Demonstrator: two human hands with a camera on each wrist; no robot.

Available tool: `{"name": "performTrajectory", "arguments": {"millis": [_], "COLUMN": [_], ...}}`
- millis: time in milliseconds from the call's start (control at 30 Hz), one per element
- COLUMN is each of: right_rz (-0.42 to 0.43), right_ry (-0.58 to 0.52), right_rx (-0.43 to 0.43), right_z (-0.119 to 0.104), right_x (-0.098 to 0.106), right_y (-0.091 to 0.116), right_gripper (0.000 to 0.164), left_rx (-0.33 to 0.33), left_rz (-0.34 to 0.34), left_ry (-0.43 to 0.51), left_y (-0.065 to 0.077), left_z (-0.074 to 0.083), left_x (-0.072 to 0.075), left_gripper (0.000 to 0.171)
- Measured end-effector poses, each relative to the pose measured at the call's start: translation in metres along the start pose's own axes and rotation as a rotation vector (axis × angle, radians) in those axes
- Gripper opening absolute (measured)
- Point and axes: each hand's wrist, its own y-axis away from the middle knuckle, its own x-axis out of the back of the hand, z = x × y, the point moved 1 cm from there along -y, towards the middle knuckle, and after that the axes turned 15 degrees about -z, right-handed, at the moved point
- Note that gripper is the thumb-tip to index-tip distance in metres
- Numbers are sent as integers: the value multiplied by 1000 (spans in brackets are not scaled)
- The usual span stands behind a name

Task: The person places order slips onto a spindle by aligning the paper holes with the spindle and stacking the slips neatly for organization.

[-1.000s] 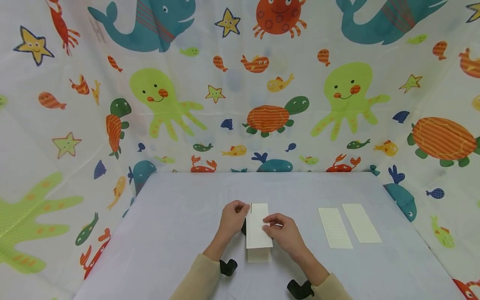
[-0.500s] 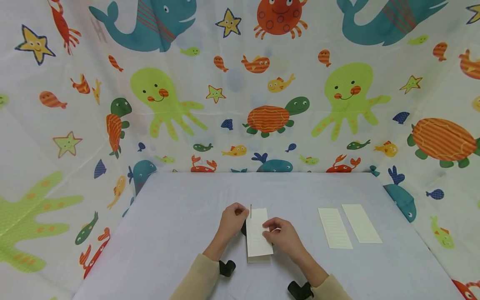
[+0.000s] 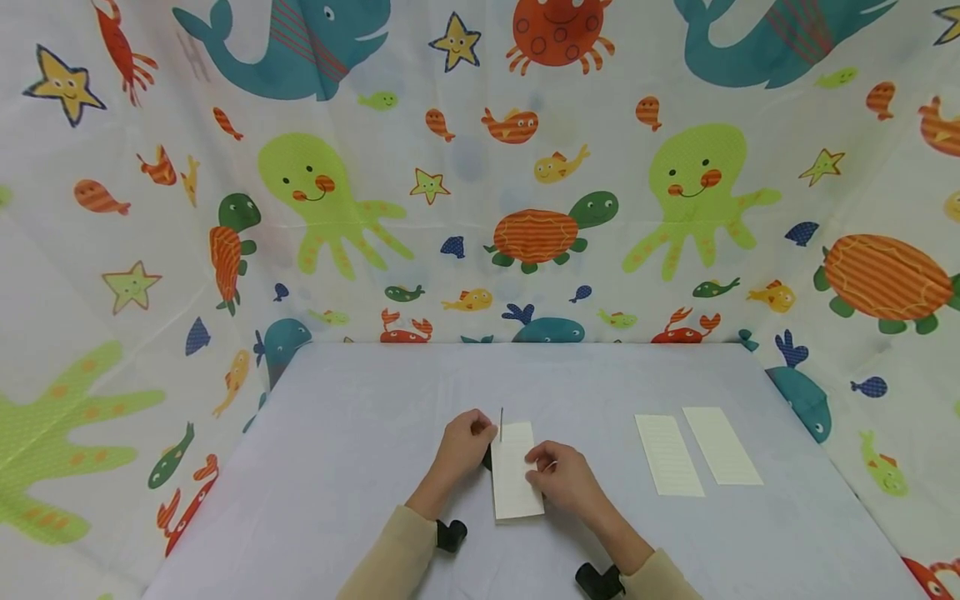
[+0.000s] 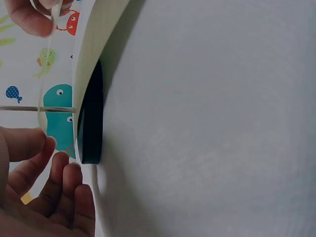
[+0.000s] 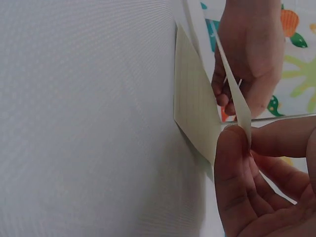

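Observation:
A cream paper slip (image 3: 515, 475) is held level at the table's middle, with the thin metal pin of a bill spike (image 3: 502, 417) standing through its far left part. My left hand (image 3: 463, 443) pinches the slip's left edge beside the pin. Across from it, my right hand (image 3: 567, 477) pinches the right edge between thumb and fingers. In the left wrist view, the spike's dark round base (image 4: 91, 118) shows, with another slip (image 4: 98, 42) lying against it. That lower ruled slip (image 5: 195, 94) also appears beneath the held one in the right wrist view.
Two cream ruled slips, a nearer one (image 3: 670, 456) and a farther one (image 3: 722, 446), lie side by side on the white-covered table (image 3: 375, 400) at the right. A sea-animal printed curtain (image 3: 465, 183) hangs behind and on both sides.
Both hands have lowered the slip along the pin, so more of the pin shows above it. The slip beneath is now covered in the head view.

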Motion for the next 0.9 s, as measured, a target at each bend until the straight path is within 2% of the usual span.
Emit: {"name": "performTrajectory", "arguments": {"millis": [233,533,633,900], "right_rz": [-40,-83,-84,-107], "right_ry": [25,56,79,115], "right_rx": [8,11,12,17], "right_z": [5,6,7,6], "right_x": [-4,-5,-5,-5], "right_y": [-2,-1,-1,-2], "right_gripper": [15,14,14,14], "left_rx": [-22,15,10,4], "left_rz": [-24,-31,-32,-27], "left_ry": [-71,-116,-136,-137], "left_y": [-2,-5,-5,-3], "left_z": [-6,-8,-7,-7], "left_x": [-1,-3,-3,-4], "left_gripper": [7,9,9,9]}}
